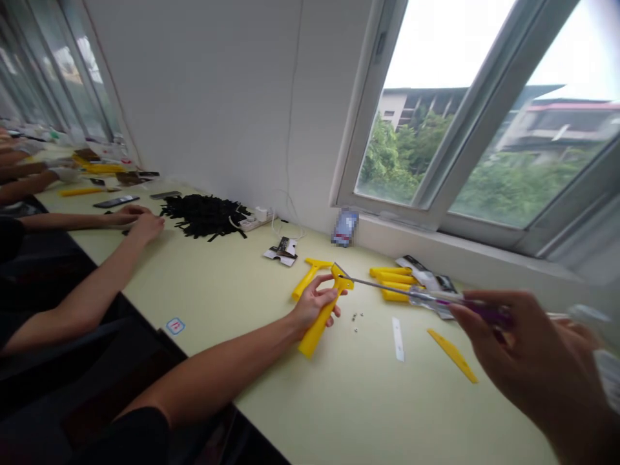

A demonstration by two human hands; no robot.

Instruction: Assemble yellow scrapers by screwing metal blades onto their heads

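My left hand [310,305] is wrapped round the handle of a yellow scraper [316,330], tilted with its wide head up and away from me. From the right, my right hand [527,349] grips a screwdriver [378,284] with a clear and purple handle. Its tip meets the scraper's head near a hole; whether it sits in a screw I cannot tell. Behind my left hand lies another yellow scraper [306,280]. Several small screws [355,317] are scattered on the table, beside a whitish flat strip [398,339] with holes and a long yellow flat piece [453,355].
Several yellow handles [394,284] lie below the window beside dark packaging [421,271]. Black-and-white cards [281,250], a blurred blue pack [345,227], a power strip [254,221] and a heap of black strips [206,215] line the wall. At left, a co-worker's hands [145,223] are busy.
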